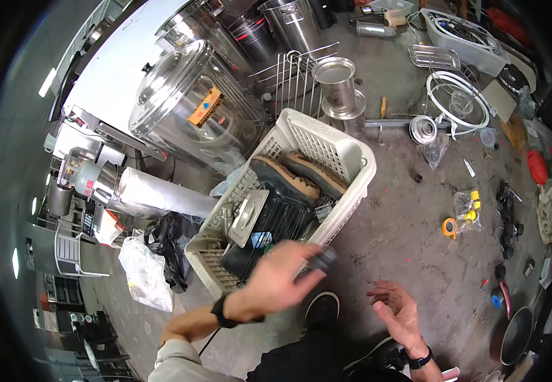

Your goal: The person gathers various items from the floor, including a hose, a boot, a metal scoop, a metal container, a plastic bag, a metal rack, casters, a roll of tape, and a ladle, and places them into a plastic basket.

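Note:
My left hand point(278, 274) is over the near end of a white plastic crate point(366, 167). Between its thumb and fingers is a small dark object point(323, 260), too blurred to identify. Inside the crate lie a pair of dark shoes point(288, 181) with tan edging, a metal lid with a handle point(249, 217), and a black ribbed tray point(278, 219). My right hand point(395, 305) hangs above the concrete floor to the right of the crate, fingers loosely apart and holding nothing. My dark shoe point(324, 305) shows between the two hands.
A large lidded steel pot point(175, 90) stands beyond the crate. Black point(168, 248) and clear point(144, 272) plastic bags lie to its left. On the floor at right are a roll of orange tape point(449, 228), black knobs point(507, 219), a frying pan point(517, 334) and a coiled white hose point(457, 76).

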A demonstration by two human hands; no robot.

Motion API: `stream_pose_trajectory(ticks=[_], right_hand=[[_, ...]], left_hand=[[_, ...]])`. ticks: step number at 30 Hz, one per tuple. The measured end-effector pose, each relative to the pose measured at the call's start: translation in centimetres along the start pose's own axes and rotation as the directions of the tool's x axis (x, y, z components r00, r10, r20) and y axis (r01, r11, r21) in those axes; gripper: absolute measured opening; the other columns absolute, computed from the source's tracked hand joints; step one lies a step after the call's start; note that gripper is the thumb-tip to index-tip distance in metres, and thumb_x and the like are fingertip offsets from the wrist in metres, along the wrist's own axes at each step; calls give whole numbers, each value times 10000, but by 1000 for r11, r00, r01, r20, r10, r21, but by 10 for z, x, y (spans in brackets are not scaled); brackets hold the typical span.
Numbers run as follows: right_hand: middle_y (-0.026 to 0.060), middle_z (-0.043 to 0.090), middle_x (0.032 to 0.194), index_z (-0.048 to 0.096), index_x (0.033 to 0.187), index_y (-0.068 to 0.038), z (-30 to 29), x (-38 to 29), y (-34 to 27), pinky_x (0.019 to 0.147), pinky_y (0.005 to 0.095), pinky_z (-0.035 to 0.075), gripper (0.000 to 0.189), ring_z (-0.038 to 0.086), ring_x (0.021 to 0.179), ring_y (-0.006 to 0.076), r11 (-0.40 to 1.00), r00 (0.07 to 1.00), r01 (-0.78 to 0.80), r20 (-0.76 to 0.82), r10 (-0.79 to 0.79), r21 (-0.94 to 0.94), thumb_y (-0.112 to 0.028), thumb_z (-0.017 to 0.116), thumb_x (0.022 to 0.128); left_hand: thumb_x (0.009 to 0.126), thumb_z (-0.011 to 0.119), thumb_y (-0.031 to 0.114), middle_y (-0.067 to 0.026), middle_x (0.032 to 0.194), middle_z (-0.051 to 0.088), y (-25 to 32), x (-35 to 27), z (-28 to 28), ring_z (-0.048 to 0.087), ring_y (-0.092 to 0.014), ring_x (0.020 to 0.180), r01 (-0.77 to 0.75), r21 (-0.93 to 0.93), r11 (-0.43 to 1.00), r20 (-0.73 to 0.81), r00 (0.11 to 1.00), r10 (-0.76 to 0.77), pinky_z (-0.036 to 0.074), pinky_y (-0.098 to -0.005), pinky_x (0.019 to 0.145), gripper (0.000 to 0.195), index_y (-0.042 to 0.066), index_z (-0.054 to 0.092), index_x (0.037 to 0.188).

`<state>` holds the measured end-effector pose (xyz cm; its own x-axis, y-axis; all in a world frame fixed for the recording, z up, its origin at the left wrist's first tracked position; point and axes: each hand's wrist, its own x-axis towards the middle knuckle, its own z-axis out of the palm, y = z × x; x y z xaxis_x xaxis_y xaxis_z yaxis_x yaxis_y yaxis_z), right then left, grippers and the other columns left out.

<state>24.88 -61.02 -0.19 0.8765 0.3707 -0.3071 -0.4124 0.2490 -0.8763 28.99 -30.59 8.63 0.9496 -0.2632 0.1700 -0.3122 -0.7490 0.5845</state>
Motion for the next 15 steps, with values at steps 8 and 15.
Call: stream_pose_trajectory(ticks=[8, 15], right_hand=[[95, 740, 1070, 691, 1275, 27, -65, -23, 41, 813, 308, 516, 373, 649, 931, 154, 938, 905, -122, -423, -29, -324, -299, 687, 1094], [123, 788, 1074, 753, 1219, 20, -90, -27, 62, 854, 348, 585, 247, 721, 936, 192, 903, 810, -260, -587, 11, -341, -151, 733, 1042]], left_hand=[[825, 883, 82, -168, 1000, 735, -87, -72, -71, 709, -365, 962, 444, 280, 851, -218, 893, -394, 565, -443, 868, 356, 7, 711, 1127], [801, 908, 118, -199, 1133, 726, -107, -115, -41, 704, -377, 1116, 398, 366, 841, 62, 891, -449, 555, -455, 972, 454, -32, 717, 1185]])
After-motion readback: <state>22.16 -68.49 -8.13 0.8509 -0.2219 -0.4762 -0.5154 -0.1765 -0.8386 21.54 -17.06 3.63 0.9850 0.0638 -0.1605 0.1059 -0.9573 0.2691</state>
